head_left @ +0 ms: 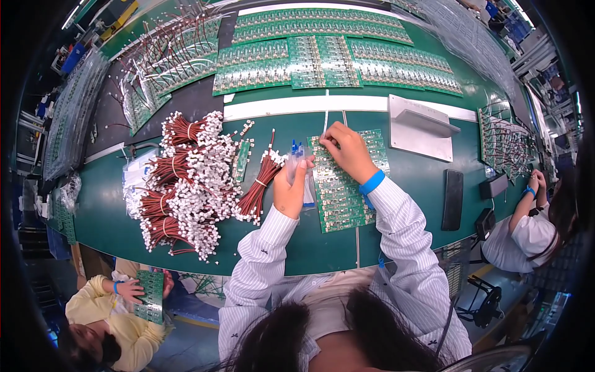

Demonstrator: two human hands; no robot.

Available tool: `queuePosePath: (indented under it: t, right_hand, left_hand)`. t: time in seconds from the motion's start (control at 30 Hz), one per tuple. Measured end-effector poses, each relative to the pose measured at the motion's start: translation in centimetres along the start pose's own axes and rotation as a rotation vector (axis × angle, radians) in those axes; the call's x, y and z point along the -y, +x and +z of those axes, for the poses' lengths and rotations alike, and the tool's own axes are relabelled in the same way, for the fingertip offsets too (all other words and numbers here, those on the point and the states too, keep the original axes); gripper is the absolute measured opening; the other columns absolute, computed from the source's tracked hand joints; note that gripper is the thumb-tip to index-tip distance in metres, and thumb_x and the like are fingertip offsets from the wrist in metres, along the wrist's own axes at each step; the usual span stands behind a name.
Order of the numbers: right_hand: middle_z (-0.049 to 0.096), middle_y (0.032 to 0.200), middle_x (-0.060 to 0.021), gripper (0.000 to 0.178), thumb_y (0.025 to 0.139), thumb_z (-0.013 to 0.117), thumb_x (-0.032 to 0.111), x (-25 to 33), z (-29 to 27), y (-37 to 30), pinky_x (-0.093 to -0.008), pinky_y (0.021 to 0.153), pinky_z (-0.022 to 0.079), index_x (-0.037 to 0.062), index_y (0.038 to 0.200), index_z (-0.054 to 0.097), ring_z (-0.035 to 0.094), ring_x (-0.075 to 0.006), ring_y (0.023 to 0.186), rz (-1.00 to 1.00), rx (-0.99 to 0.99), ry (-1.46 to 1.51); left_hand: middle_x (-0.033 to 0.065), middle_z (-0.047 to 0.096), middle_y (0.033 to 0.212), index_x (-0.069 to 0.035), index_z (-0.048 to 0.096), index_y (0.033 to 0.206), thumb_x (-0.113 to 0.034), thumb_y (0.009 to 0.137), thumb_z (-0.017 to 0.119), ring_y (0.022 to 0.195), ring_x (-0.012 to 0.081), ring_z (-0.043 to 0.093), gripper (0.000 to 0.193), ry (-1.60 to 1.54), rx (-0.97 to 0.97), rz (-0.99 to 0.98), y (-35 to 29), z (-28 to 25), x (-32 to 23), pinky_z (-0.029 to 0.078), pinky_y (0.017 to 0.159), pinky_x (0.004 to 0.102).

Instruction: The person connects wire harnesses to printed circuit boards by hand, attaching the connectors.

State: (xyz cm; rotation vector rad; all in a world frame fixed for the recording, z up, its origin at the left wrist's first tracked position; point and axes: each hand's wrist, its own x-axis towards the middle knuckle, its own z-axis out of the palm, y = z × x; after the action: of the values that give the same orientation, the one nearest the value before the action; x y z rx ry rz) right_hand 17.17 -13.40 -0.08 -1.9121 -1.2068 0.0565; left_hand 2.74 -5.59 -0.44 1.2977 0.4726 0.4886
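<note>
My left hand [290, 191] is closed round a clear plastic piece with blue ends [297, 149]; its exact kind I cannot make out. This hand is beside the left edge of a green circuit board panel [344, 201] that lies in front of me. Over the panel's far left part is my right hand [348, 152], a blue band on its wrist. Its thumb and forefinger are pinched together; anything between them is too small to tell. A tied bundle of red-brown wires with white connectors [257, 189] lies just left of my left hand.
Several more wire bundles [170, 201] are heaped at the left, near a small board strip [242, 161]. Rows of circuit panels [322, 62] line the far side. A metal bracket [421, 133] and a black phone-like slab [453, 199] are at the right. Co-workers sit on both sides.
</note>
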Motion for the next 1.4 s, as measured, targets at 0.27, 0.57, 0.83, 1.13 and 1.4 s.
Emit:
queuePosePath:
  t: [0.27,0.57,0.83,1.13,1.4]
  right_hand:
    - [0.052,0.074,-0.0082,0.006,0.071,0.056,0.002,0.9,0.1,0.0,-0.033,0.053,0.043,0.0015,0.074,0.051,0.053,-0.0264,0.063,-0.183,-0.054,-0.193]
    - [0.052,0.073,-0.007,0.006,0.07,0.057,0.003,1.0,0.1,0.1,-0.0335,0.053,0.043,0.0024,0.073,0.052,0.054,-0.0257,0.064,-0.133,-0.063,-0.213]
    - [0.053,0.072,-0.0068,0.008,0.07,0.059,0.005,1.5,-0.9,-0.1,-0.031,0.054,0.044,0.0022,0.074,0.053,0.055,-0.0234,0.064,-0.059,-0.022,-0.199]
    - [0.057,0.071,-0.0066,0.01,0.07,0.062,0.004,6.8,-5.6,0.7,-0.0226,0.055,0.044,-0.0015,0.077,0.058,0.055,-0.0119,0.061,-0.012,0.097,0.286]
    - [0.059,0.074,-0.007,0.008,0.074,0.059,0.002,7.3,-6.2,0.3,-0.0231,0.058,0.047,-0.0024,0.08,0.056,0.058,-0.0126,0.065,0.169,0.069,0.527]
  left_hand:
    - [0.0173,0.054,0.101,0.004,0.051,0.088,-0.019,0.087,0.043,0.096,0.0227,0.052,0.025,-0.015,-0.027,-0.026,-0.1,0.1,-0.3,0.044,0.08,0.033]
    - [0.0182,0.054,0.101,0.004,0.051,0.087,-0.02,0.087,0.043,0.096,0.0229,0.051,0.026,-0.023,-0.017,-0.028,-0.1,0.1,-0.6,0.044,0.08,0.0328]
    - [0.0148,0.058,0.087,0.005,0.052,0.086,-0.02,0.087,0.043,0.083,0.0196,0.056,0.026,0.072,0.028,0.016,-0.2,-0.2,-0.8,0.047,0.072,0.0294]
    - [0.004,0.052,0.062,0.003,0.054,0.086,-0.02,0.088,0.042,0.05,0.0088,0.048,0.025,-0.033,0.244,-0.154,-1.0,0.5,-2.6,0.038,0.046,0.021]
    - [0.0045,0.053,0.062,0.002,0.054,0.087,-0.021,0.088,0.041,0.049,0.0083,0.047,0.027,0.024,0.238,-0.117,-0.6,0.3,-2.5,0.038,0.045,0.0209]
